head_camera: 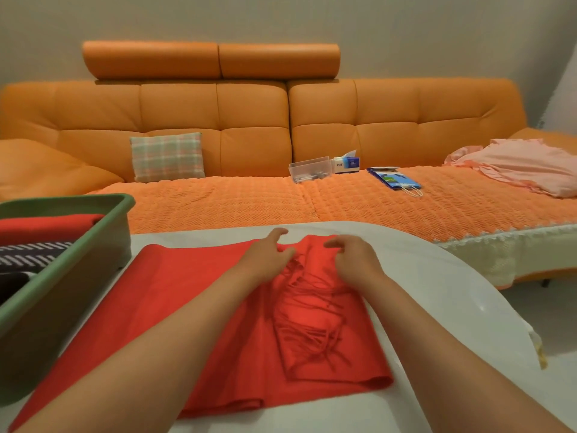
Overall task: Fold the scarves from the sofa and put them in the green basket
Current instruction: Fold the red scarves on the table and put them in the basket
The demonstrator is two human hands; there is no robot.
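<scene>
A red scarf (pixel 199 307) lies spread on the white table (pixel 443 295), its fringed end (pixel 309 317) folded back on top at the right. My left hand (pixel 268 257) rests on the scarf at the far edge of that fold, fingers fairly straight and thumb lifted. My right hand (pixel 352 260) sits just right of it on the same fold, fingers loosely bent over the cloth. The green basket (pixel 103 232) stands at the table's left and holds a folded red scarf (pixel 46 226), a black-and-white striped scarf (pixel 31 254) and a dark one (pixel 12 282).
Behind the table runs the orange sofa (pixel 218 201). On it lie a plaid cushion (pixel 167 157), a clear plastic box (pixel 310 170), a tissue box (pixel 346 164), a blue paper bag (pixel 395 179) and a pink cloth (pixel 524 170).
</scene>
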